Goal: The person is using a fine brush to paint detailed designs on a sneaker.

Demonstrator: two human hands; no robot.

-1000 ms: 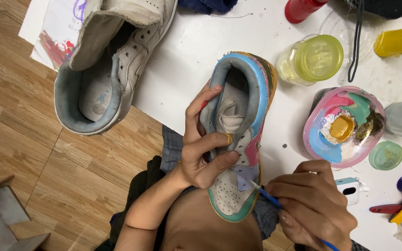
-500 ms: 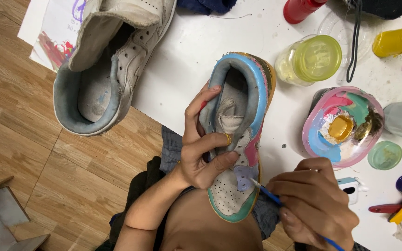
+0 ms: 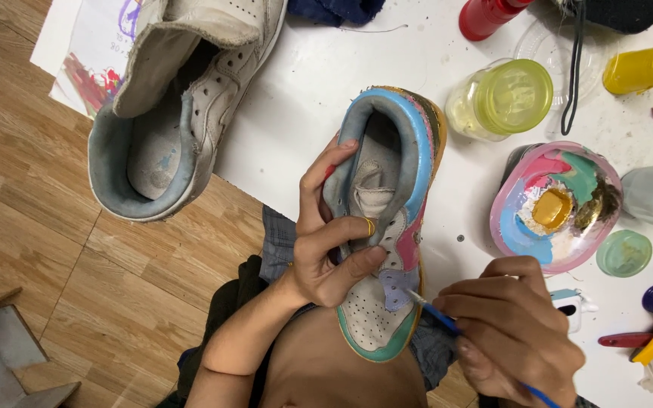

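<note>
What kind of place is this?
Probably a home craft corner on a wooden floor: a white sheet holds paint bottles, a smeared paint dish, and a half-painted shoe.

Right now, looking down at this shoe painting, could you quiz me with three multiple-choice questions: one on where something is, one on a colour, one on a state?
1. Where is the unpainted grey shoe relative to the painted shoe?
A. To its left, partly over the white sheet's edge
B. Inside it
C. On the palette dish

2. What colour is the paintbrush handle?
A. Green
B. Blue
C. White

3. How is the painted shoe held?
A. Lying free, untouched
B. Gripped by the left hand, fingers over its tongue
C. Hanging by laces

Answers: 1 A, the grey shoe lies left of it, heel over the wooden floor. 2 B, a blue shaft shows in the right hand. 3 B, the left thumb and fingers clasp the shoe while the brush tip touches its side.
</note>
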